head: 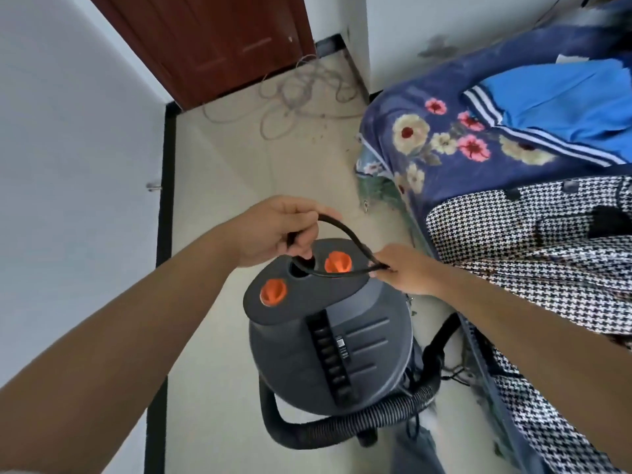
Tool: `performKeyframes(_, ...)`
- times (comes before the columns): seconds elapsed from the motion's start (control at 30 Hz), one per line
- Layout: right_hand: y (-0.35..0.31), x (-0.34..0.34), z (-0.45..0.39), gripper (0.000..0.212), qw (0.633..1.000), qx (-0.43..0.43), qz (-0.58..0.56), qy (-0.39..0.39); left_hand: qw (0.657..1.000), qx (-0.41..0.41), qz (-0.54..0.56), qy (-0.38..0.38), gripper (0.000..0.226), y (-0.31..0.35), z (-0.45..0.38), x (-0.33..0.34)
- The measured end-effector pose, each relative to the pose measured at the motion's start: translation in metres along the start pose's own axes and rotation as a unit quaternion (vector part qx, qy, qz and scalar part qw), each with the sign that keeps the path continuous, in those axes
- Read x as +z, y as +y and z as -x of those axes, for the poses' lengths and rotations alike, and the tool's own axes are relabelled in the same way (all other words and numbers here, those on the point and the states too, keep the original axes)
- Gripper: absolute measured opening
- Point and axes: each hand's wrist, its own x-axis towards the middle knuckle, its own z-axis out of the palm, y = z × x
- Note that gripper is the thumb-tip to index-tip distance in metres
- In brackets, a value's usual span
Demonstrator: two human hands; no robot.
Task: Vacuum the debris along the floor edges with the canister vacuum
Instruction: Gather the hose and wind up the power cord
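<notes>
Both left hand and right hand pinching black cord above canister vacuum; bed at 3 o'clock, tangled cable at 12.

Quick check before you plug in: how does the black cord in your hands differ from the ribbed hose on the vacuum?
The black cord is thin and smooth; the ribbed hose is thick and corrugated. The cord is lifted in a loop between the left hand and right hand; the hose lies on the floor, curling round the canister vacuum. Both are black.
</notes>
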Motion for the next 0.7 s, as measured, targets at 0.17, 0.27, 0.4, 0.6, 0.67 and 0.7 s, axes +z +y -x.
performKeyframes(0.17,-0.004,0.019,0.06,0.036,0.995,-0.016,0.095,-0.028,0.985,-0.042,0.129,0.106,0.024,-0.061,0.028,0.015)
performKeyframes(0.27,-0.004,0.026,0.095,0.047,0.978,-0.036,0.198,-0.046,0.966,-0.195,0.031,0.164,0.02,-0.112,0.041,0.037)
performKeyframes(0.4,0.017,0.034,0.106,0.043,0.963,-0.059,0.262,-0.032,0.938,-0.266,0.063,0.212,0.019,-0.168,0.042,0.065)
performKeyframes(0.6,0.055,0.031,0.085,0.047,0.94,-0.028,0.339,-0.04,0.918,-0.243,-0.07,0.306,0.022,-0.232,0.034,0.077)
performKeyframes(0.67,0.041,0.044,0.069,0.046,0.934,-0.088,0.344,-0.045,0.911,-0.218,-0.143,0.319,0.021,-0.237,0.036,0.081)
performKeyframes(0.7,0.032,0.053,0.059,0.046,0.93,-0.118,0.346,-0.047,0.907,-0.21,-0.159,0.328,0.025,-0.237,0.036,0.081)
